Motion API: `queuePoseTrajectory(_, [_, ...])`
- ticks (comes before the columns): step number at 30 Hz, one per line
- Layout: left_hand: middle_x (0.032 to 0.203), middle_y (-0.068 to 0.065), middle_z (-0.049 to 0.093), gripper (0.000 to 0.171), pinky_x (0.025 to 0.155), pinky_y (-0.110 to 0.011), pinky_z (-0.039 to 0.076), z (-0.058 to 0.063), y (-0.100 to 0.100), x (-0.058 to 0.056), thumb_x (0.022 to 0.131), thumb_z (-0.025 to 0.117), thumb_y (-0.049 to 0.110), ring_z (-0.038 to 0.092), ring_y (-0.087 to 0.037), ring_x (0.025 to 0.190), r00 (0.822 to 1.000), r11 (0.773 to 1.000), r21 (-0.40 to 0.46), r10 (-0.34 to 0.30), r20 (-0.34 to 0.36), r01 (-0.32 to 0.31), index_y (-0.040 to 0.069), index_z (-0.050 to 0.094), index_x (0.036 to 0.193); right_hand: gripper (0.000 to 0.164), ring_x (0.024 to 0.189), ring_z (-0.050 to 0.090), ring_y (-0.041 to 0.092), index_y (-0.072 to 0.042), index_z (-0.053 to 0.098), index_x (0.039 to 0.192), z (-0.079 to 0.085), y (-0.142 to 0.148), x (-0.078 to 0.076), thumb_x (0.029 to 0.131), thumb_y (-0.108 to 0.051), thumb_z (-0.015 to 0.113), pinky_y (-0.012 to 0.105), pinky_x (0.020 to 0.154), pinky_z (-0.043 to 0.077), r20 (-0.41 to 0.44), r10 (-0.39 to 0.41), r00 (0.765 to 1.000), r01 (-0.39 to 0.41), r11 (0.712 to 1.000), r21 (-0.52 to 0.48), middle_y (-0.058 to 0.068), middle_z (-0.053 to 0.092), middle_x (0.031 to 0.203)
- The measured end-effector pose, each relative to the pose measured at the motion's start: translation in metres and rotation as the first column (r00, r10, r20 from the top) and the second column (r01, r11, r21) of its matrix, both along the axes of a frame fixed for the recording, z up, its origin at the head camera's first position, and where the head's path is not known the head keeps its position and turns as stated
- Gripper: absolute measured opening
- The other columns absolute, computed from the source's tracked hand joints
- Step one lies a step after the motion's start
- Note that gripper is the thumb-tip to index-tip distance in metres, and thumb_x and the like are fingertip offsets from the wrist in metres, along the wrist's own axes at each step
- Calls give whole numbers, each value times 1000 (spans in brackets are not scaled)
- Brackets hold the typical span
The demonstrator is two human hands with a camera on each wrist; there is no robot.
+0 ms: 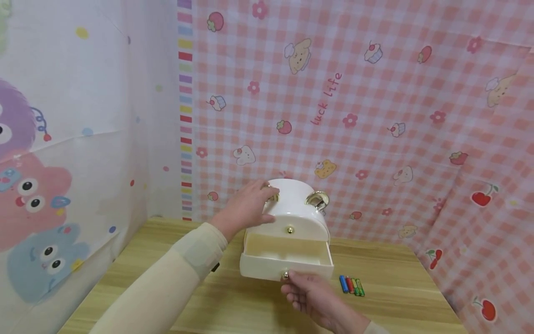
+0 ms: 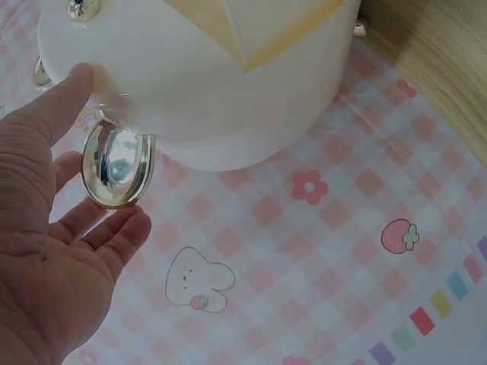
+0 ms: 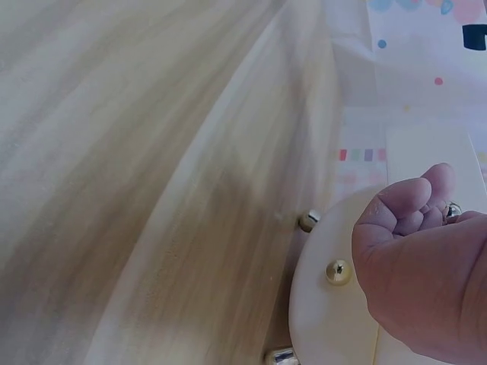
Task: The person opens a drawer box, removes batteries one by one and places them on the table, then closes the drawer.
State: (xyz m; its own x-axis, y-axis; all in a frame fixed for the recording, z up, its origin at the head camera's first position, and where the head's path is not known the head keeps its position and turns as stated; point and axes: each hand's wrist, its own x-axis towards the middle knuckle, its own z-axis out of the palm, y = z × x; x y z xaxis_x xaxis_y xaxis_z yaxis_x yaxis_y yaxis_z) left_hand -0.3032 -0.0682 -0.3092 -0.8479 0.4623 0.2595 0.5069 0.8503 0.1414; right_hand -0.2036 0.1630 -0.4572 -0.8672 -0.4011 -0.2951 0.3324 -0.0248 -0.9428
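Observation:
A white rounded box [image 1: 289, 197] with gold ear-shaped trims stands on the table, its lower drawer [image 1: 263, 267] pulled out; no objects show inside. My right hand [image 1: 313, 297] pinches the gold knob [image 1: 285, 275] of that drawer. The upper drawer, with its own gold knob [image 1: 290, 230], is closed. My left hand [image 1: 247, 208] lies at the box's upper left. In the left wrist view its fingers reach behind the gold ear [image 2: 118, 163], and the thumb rests against the white front. The right wrist view shows the right hand [image 3: 418, 266] with its fingertips partly hidden.
Several small batteries [image 1: 351, 285], blue, red and green, lie side by side on the wooden table [image 1: 392, 301], right of the drawer. A pink checked cloth [image 1: 375, 153] hangs behind the box. Another printed cloth [image 1: 96, 153] hangs on the left.

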Motion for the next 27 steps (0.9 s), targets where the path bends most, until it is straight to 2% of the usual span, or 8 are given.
queuePoseTrajectory(13, [158,-11,53,77,119,-52,51,-1,1,0,90,82,57,52,-30,145,1000,1000,-22,-4,-19,4,21,58,153,35,76,65,2,-11,77,110,0,-3,-15,111,-40,57,19,72,53,-3,-37,999,37,999,-8,-11,77,86])
queuePoseTrajectory(27, [161,-11,50,82,122,-53,48,-2,2,1,90,80,60,51,-31,147,1000,999,-42,3,-19,-4,20,54,156,43,77,64,2,-3,74,119,1,-5,-23,111,-41,56,19,72,53,-14,-51,999,52,999,9,-11,76,86])
